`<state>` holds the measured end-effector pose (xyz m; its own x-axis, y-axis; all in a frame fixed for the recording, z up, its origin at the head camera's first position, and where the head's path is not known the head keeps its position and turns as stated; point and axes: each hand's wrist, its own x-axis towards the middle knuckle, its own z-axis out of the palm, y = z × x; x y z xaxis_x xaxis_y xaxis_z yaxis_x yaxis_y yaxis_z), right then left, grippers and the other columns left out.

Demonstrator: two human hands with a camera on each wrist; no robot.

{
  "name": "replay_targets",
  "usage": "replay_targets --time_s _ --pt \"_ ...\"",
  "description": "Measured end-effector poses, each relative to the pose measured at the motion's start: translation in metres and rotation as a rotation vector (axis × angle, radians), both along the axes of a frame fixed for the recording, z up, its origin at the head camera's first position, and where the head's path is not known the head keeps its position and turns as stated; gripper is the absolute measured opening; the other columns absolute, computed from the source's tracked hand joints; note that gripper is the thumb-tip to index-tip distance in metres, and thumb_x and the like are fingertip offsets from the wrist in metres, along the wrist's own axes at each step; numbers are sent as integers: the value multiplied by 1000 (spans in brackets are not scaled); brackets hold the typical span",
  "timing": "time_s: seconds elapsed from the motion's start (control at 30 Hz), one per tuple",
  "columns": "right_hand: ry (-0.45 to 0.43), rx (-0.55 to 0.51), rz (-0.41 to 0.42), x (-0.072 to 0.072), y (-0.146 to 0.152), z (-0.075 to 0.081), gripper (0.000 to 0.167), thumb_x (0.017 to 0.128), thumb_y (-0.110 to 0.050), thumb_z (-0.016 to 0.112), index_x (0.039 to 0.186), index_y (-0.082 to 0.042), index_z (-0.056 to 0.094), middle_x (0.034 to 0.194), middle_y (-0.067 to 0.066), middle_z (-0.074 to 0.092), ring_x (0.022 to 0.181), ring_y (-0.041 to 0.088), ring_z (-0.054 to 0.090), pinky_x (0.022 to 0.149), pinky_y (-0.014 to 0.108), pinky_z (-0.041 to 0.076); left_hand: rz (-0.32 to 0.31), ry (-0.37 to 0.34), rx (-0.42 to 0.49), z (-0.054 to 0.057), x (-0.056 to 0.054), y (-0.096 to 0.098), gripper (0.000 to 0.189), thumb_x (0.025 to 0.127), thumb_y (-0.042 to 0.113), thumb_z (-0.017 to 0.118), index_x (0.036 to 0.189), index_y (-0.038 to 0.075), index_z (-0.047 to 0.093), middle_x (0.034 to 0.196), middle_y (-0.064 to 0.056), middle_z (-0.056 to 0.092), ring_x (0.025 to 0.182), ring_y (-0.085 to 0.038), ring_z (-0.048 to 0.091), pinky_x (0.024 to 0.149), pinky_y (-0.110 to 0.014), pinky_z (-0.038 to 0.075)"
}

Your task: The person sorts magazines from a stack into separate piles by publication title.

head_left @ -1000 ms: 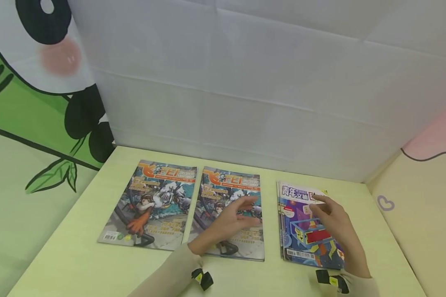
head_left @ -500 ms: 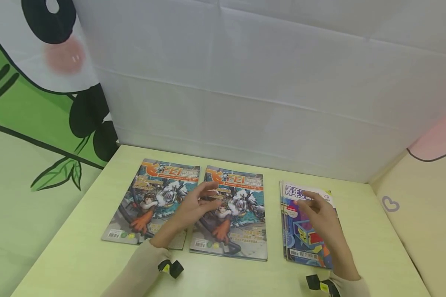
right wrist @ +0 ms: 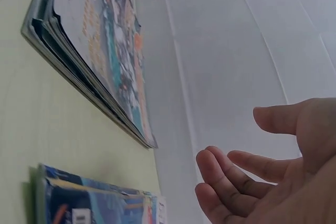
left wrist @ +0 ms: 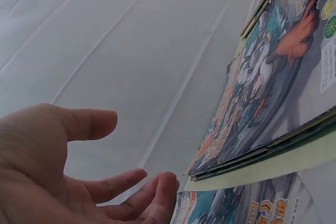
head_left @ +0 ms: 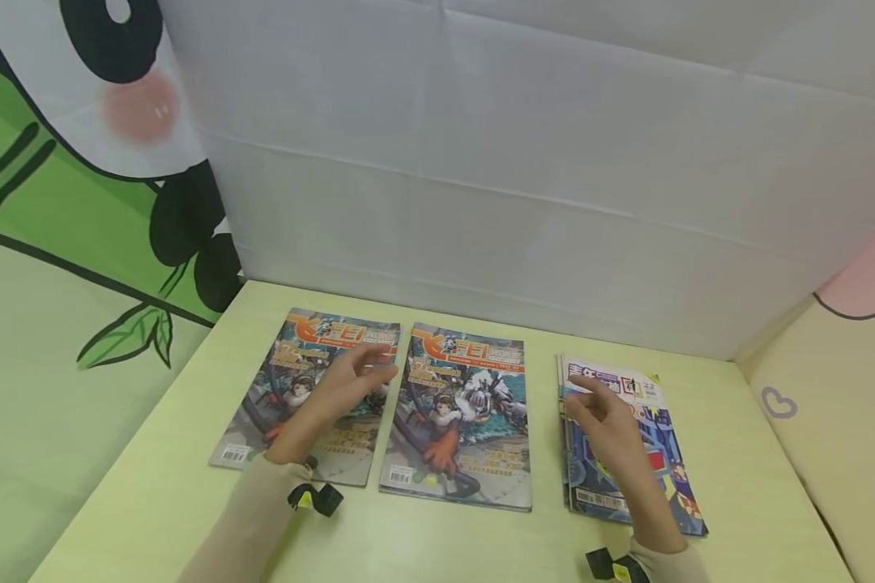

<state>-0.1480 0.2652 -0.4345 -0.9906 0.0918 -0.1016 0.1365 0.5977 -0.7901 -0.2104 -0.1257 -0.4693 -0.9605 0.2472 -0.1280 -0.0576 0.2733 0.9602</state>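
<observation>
Hovering — left fingers [left wrist: 161, 195] over leftmost magazine [head_left: 295, 390], right fingers [right wrist: 212, 170] over stack [head_left: 659, 433].

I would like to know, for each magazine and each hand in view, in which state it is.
Left magazine: closed, cover up, partly hidden
Middle magazine: closed, cover up, flat
Right magazine pile: closed, edges not aligned
Left hand: holding nothing, fingers relaxed
Right hand: holding nothing, fingers relaxed

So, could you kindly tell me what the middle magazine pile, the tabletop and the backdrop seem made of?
Middle magazine pile: paper, probably glossy; printed covers and layered edges show.
Tabletop: pale yellow, smooth, perhaps laminate, given its faint sheen.
Backdrop: matte, whitish, probably cloth, judging by its soft creases.
</observation>
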Motion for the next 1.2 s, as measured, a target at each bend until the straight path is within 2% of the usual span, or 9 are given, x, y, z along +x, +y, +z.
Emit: replay_targets --time_s 0.13,0.2,0.37,0.57,0.9,1.07,1.2 --pt "-3 16 9 -1 -8 -5 50 115 -21 64 160 -4 55 129 20 76 122 37 73 100 46 56 8 -23 -50 -5 -2 2 61 112 22 65 162 -8 45 151 -33 58 129 -48 67 105 -57 59" --pt "-2 12 20 -1 -11 -9 51 114 -21 66 160 -3 54 128 21 76 120 37 73 98 46 57 14 -35 -89 -8 -3 3 61 112 23 65 162 -7 47 147 -32 61 123 -46 69 101 -55 60" --pt "-25 -41 31 -2 -15 -17 54 113 -22 67 162 -2 52 128 20 75 116 34 73 88 35 58 -1 -67 -132 -12 -2 6 60 112 23 65 161 -9 48 145 -31 64 114 -43 73 99 -55 61" --pt "-60 -96 62 0 -18 -26 58 113 -19 67 164 0 49 129 21 70 112 36 73 89 41 65 -24 -57 -169 -11 1 12 60 111 24 66 159 -10 50 143 -30 66 107 -37 75 95 -52 62" --pt "-126 -93 95 -2 -26 -36 61 111 -15 68 163 6 46 125 20 70 109 32 74 84 41 67 -68 -76 -227 -13 4 15 65 112 27 67 160 -11 48 148 -29 65 119 -38 73 103 -53 61" --pt "-142 -82 117 -2 -30 -40 60 111 -14 68 160 11 47 121 18 69 106 29 73 82 40 67 -89 -75 -236 -16 5 13 65 112 28 67 159 -12 49 147 -30 65 116 -36 75 102 -51 62" --pt "-156 -84 124 -1 -30 -41 59 111 -15 69 159 13 49 117 17 70 100 26 73 79 40 67 -117 -96 -205 -15 6 13 64 113 28 65 160 -12 47 148 -30 63 112 -35 76 100 -49 63"
